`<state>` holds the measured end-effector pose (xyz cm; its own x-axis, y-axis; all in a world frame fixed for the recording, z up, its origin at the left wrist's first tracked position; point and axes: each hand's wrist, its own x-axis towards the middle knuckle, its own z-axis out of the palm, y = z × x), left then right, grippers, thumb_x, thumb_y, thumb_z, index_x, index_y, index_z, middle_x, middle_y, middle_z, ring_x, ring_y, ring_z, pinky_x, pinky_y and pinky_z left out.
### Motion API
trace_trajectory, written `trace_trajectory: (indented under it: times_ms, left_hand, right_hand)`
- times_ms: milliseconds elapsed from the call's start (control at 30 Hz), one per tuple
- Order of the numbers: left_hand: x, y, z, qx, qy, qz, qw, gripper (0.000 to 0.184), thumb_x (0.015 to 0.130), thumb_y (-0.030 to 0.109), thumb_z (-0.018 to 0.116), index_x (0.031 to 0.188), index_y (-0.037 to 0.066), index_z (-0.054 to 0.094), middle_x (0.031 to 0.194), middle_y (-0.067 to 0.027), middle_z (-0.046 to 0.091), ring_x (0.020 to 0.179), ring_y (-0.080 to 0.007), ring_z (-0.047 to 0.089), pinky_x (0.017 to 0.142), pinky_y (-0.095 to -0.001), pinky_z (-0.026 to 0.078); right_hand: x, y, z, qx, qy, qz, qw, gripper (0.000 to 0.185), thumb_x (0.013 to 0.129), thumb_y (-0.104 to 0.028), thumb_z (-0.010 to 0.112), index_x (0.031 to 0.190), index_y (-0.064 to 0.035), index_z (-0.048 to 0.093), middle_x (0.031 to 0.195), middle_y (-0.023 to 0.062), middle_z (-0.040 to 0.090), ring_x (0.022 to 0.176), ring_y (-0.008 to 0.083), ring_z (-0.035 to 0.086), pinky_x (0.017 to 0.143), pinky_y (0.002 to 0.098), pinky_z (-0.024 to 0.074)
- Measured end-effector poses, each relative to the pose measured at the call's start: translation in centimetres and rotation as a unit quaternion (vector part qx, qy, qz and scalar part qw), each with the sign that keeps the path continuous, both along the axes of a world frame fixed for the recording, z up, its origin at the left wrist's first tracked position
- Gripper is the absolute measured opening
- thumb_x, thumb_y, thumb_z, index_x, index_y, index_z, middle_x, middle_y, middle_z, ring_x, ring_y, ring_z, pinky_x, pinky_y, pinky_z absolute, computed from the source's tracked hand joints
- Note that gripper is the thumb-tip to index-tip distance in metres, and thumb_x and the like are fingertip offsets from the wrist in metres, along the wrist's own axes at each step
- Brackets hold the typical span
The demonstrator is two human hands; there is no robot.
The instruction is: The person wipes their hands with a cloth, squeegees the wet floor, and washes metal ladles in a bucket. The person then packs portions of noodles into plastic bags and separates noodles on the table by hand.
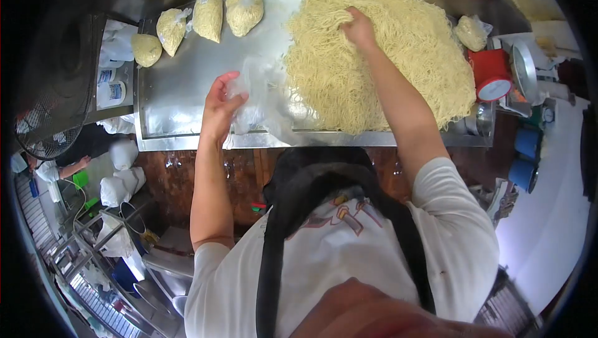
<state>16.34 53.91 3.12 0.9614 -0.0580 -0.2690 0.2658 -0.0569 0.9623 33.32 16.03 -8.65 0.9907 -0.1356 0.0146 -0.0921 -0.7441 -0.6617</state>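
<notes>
Pale yellow noodles (398, 70) lie in a large heap over the right half of a metal table (180, 98). At the heap's upper left, my right hand (359, 29) has its fingers closed round some strands. Left of the heap, my left hand (223, 102) holds a clear plastic bag (252, 98) between thumb and fingers. The bag hangs loose beside the noodles, and no noodles can be made out in it.
Several filled bags (207, 17) stand along the table's back left edge. Another bag (471, 33) and a red scale (491, 75) are at the right. A fan (53, 117) is at the far left; another person's arm (75, 166) shows below it.
</notes>
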Motion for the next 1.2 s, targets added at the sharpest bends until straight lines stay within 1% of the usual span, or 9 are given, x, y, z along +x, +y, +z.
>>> trace_trajectory:
  times_ms: [200, 300, 500, 633, 733, 900, 1000, 1133, 1200]
  left_hand:
    - [0.1, 0.4, -0.5, 0.088, 0.094, 0.053, 0.990, 0.018, 0.099, 0.019, 0.061, 0.105, 0.003, 0.069, 0.104, -0.0037, 0.061, 0.092, -0.0098, 0.055, 0.082, -0.0242, 0.046]
    - [-0.9, -0.4, -1.7, 0.198, -0.020, 0.077, 0.977, 0.020, 0.102, 0.019, 0.058, 0.101, 0.002, 0.070, 0.097, -0.0016, 0.061, 0.085, -0.0083, 0.054, 0.079, -0.0241, 0.046]
    - [-1.2, -3.3, -0.9, 0.146, -0.044, 0.172, 0.973, 0.015, 0.103, 0.010, 0.050, 0.107, 0.004, 0.063, 0.088, 0.0020, 0.055, 0.077, -0.0073, 0.048, 0.074, -0.0247, 0.043]
    - [-0.7, -5.5, 0.2, 0.069, -0.023, 0.202, 0.977, 0.010, 0.099, 0.009, 0.053, 0.107, 0.005, 0.058, 0.083, 0.0025, 0.052, 0.072, -0.0061, 0.042, 0.067, -0.0230, 0.037]
    - [-0.6, -5.8, -0.1, 0.094, -0.043, 0.169, 0.980, 0.016, 0.093, 0.014, 0.061, 0.106, 0.005, 0.057, 0.083, 0.0016, 0.054, 0.073, -0.0067, 0.046, 0.065, -0.0231, 0.039]
    - [3.0, -1.7, -4.2, 0.063, -0.059, 0.110, 0.990, 0.020, 0.092, 0.019, 0.064, 0.104, 0.005, 0.059, 0.086, -0.0008, 0.061, 0.073, -0.0104, 0.054, 0.065, -0.0267, 0.045]
    - [7.6, -1.3, -2.7, -0.106, -0.085, 0.113, 0.984, 0.020, 0.091, 0.020, 0.064, 0.104, 0.003, 0.062, 0.084, -0.0028, 0.064, 0.071, -0.0139, 0.059, 0.064, -0.0303, 0.048]
    - [20.3, 2.1, -5.3, 0.415, -0.355, 0.080, 0.834, 0.022, 0.091, 0.019, 0.062, 0.100, -0.001, 0.065, 0.085, -0.0150, 0.069, 0.077, -0.0273, 0.067, 0.069, -0.0397, 0.052]
    - [25.8, 1.7, -5.6, 0.382, -0.295, 0.147, 0.863, 0.025, 0.092, 0.023, 0.063, 0.097, -0.001, 0.066, 0.084, -0.0179, 0.069, 0.076, -0.0322, 0.066, 0.070, -0.0422, 0.051]
  right_hand:
    - [-3.6, -2.4, 17.3, 0.244, -0.151, -0.051, 0.957, 0.046, 0.086, -0.003, 0.066, 0.131, -0.0003, 0.057, 0.085, 0.0084, 0.072, 0.054, 0.0085, 0.058, 0.051, 0.0273, 0.0523]
    - [-5.4, -3.9, 19.1, 0.101, -0.117, -0.053, 0.987, 0.053, 0.087, -0.007, 0.067, 0.137, -0.0027, 0.051, 0.096, 0.0124, 0.073, 0.070, 0.0164, 0.070, 0.065, 0.0324, 0.0587]
    - [-7.5, -4.1, 11.9, -0.256, 0.055, 0.055, 0.963, 0.067, 0.082, -0.004, 0.073, 0.145, -0.0109, 0.048, 0.150, 0.0194, 0.046, 0.140, 0.0361, 0.043, 0.114, 0.0453, 0.0406]
    - [-7.6, -2.0, 3.5, -0.311, 0.009, 0.093, 0.946, 0.079, 0.084, -0.012, 0.073, 0.154, -0.0121, 0.035, 0.137, 0.0182, 0.055, 0.122, 0.0344, 0.055, 0.095, 0.0443, 0.0522]
    - [-6.3, -4.3, 0.5, -0.072, -0.008, 0.064, 0.995, 0.079, 0.084, -0.007, 0.072, 0.153, -0.0087, 0.034, 0.115, 0.0155, 0.065, 0.094, 0.0259, 0.065, 0.078, 0.0395, 0.0566]
    - [-5.7, -6.0, 19.3, 0.274, 0.025, -0.179, 0.945, 0.052, 0.090, -0.013, 0.064, 0.138, 0.0013, 0.053, 0.088, 0.0085, 0.066, 0.075, 0.0177, 0.064, 0.066, 0.0373, 0.0549]
    - [-2.2, -10.6, 23.2, 0.294, -0.195, -0.055, 0.934, 0.048, 0.105, -0.027, 0.045, 0.147, -0.0046, 0.039, 0.145, 0.0173, 0.049, 0.122, 0.0339, 0.057, 0.106, 0.0524, 0.0461]
    - [-8.7, -5.1, 37.4, 0.603, -0.304, 0.221, 0.704, 0.034, 0.104, -0.022, 0.047, 0.129, -0.0005, 0.056, 0.118, 0.0160, 0.067, 0.106, 0.0275, 0.066, 0.090, 0.0415, 0.0576]
    - [-7.6, -3.5, 40.6, 0.551, -0.370, 0.091, 0.742, 0.033, 0.104, -0.026, 0.048, 0.124, -0.0028, 0.060, 0.111, 0.0124, 0.069, 0.100, 0.0255, 0.068, 0.087, 0.0389, 0.0585]
